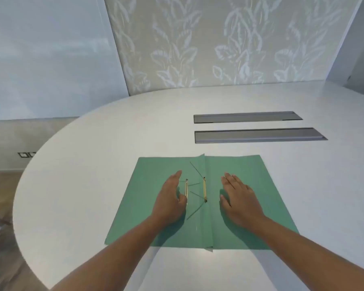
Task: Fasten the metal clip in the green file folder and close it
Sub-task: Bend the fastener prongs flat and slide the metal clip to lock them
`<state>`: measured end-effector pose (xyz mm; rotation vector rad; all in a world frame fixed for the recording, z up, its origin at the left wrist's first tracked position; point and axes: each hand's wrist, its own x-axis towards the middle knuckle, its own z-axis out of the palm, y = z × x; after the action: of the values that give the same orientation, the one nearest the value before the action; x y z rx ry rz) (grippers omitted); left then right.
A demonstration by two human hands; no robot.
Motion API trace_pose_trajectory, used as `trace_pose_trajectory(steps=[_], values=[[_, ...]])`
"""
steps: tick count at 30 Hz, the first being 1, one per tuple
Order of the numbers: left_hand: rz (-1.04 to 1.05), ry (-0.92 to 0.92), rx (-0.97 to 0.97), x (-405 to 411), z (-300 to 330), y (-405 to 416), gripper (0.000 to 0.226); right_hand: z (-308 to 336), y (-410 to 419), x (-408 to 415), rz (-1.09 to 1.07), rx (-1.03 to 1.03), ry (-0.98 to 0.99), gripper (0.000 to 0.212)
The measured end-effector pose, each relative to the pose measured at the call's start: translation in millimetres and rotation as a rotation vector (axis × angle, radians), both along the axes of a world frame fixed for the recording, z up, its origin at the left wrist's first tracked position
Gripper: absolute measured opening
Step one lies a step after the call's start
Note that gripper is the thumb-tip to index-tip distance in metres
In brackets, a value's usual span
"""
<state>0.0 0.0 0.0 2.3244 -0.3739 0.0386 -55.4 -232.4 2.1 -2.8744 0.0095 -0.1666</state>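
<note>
The green file folder [240, 177] lies open and flat on the white table, its spine fold running away from me down the middle. A gold metal clip bar [204, 191] sits along the spine with thin prongs sticking up from it. A second loose gold clip piece [186, 189] lies on the left flap. My left hand [170, 198] rests on the left flap, fingers extended, thumb touching the loose piece's near end. My right hand [237, 198] lies flat on the right flap, fingers apart, holding nothing.
The round white table [93, 164] curves away at the left, with floor below. Two grey recessed cable trays [256, 135] sit behind the folder. A patterned wall panel stands beyond the table's far edge.
</note>
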Motion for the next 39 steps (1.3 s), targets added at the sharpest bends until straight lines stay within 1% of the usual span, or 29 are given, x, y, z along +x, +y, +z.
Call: trace_pose_trajectory(steps=[2, 4, 7, 10, 11, 14, 15, 17, 18, 19, 22, 24, 27, 30, 34, 39], values=[[-0.044, 0.012, 0.042, 2, -3, -2, 0.07, -2, -3, 1, -0.032, 0.038, 0.008, 0.061], [-0.086, 0.057, 0.1, 1, -6, -4, 0.068, -6, -6, 2, -0.069, 0.065, 0.012, 0.057], [-0.115, 0.011, 0.258, 2, -8, -10, 0.066, -12, -12, 7, -0.114, 0.122, -0.007, 0.036], [-0.109, -0.038, 0.358, 4, -7, -13, 0.079, -8, -17, 15, -0.156, 0.13, 0.018, 0.016], [-0.104, -0.06, 0.386, 4, -7, -14, 0.08, -6, -18, 17, -0.171, 0.126, 0.03, 0.014], [-0.109, -0.096, 0.431, 8, -4, -16, 0.083, 0, -20, 22, -0.203, 0.146, 0.059, 0.021], [-0.111, -0.079, 0.441, 11, -2, -17, 0.086, 2, -21, 24, -0.219, 0.16, 0.068, 0.02], [-0.12, -0.016, 0.449, 18, 3, -20, 0.096, 4, -22, 29, -0.256, 0.211, 0.087, 0.012], [-0.13, 0.019, 0.432, 20, 5, -22, 0.104, 5, -23, 30, -0.269, 0.237, 0.094, 0.008], [-0.141, 0.061, 0.386, 23, 7, -24, 0.112, 6, -24, 32, -0.285, 0.265, 0.102, 0.011], [-0.194, 0.252, 0.113, 26, 12, -28, 0.138, 9, -26, 34, -0.316, 0.318, 0.133, 0.024], [-0.234, 0.38, -0.071, 25, 14, -30, 0.147, 11, -26, 36, -0.328, 0.345, 0.146, 0.028], [-0.242, 0.45, -0.224, 25, 11, -34, 0.151, 15, -24, 38, -0.334, 0.358, 0.165, 0.029], [-0.231, 0.45, -0.273, 25, 7, -38, 0.149, 17, -20, 38, -0.334, 0.333, 0.187, 0.023], [-0.25, 0.427, -0.236, 23, 2, -40, 0.139, 16, -17, 40, -0.329, 0.301, 0.183, 0.015], [-0.255, 0.368, -0.188, 21, -2, -45, 0.127, 15, -17, 45, -0.327, 0.303, 0.183, 0.017]])
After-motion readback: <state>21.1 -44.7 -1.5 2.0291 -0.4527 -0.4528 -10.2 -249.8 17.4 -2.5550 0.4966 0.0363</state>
